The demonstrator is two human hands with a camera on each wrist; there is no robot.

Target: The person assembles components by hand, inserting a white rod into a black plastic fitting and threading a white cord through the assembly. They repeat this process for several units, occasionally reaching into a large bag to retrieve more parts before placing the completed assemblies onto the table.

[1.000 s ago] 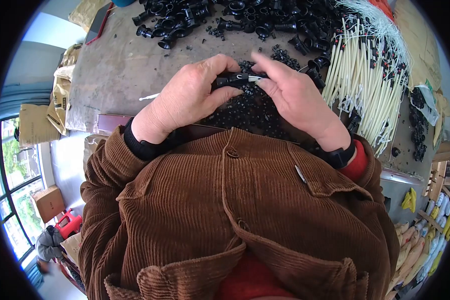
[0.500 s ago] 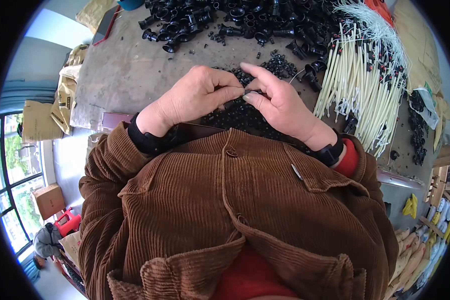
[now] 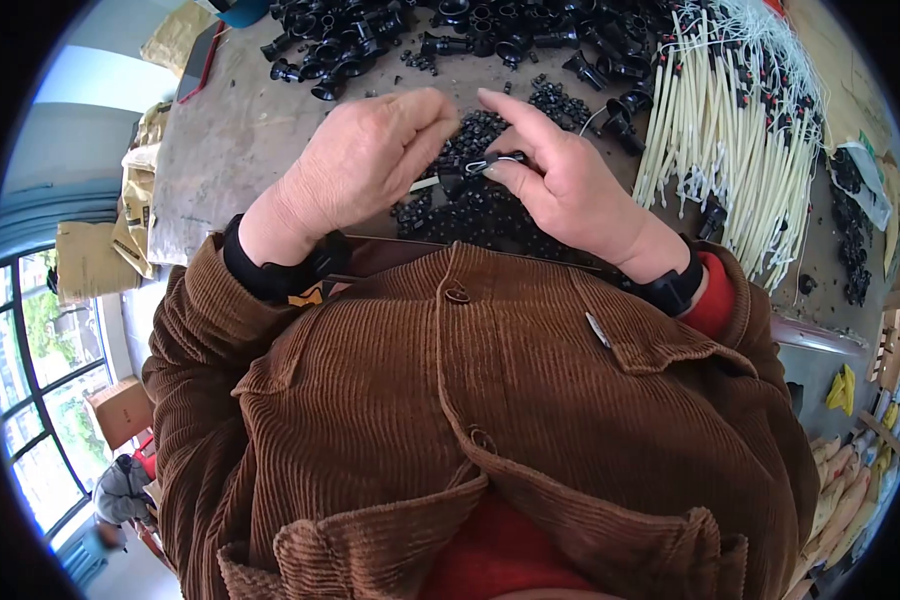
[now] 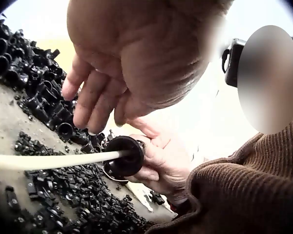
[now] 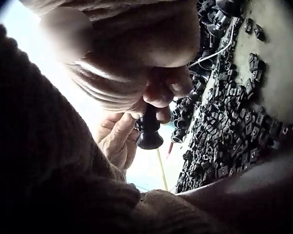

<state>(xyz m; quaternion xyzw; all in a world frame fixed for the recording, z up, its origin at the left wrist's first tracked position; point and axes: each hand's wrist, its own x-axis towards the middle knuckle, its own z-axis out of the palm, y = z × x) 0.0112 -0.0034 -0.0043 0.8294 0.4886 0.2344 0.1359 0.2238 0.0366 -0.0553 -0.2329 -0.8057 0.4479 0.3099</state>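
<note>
Where the right grip (image 3: 575, 190) ends, the fitting (image 3: 454, 181) protrudes.

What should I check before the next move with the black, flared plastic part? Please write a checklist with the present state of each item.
1. Right hand grips the black, flared plastic part: ok.
2. Long, thin, cream-coloured stick enters the flared opening: ok.
3. Left hand supports the stick: not ok; its fingers are apart from it.
4. Thin white cord loop shows near the right fingertips: ok.
5. Stick is firmly seated inside: cannot tell; the inside is hidden.
6. Small black plastic pieces lie close to the hands: ok.
</note>
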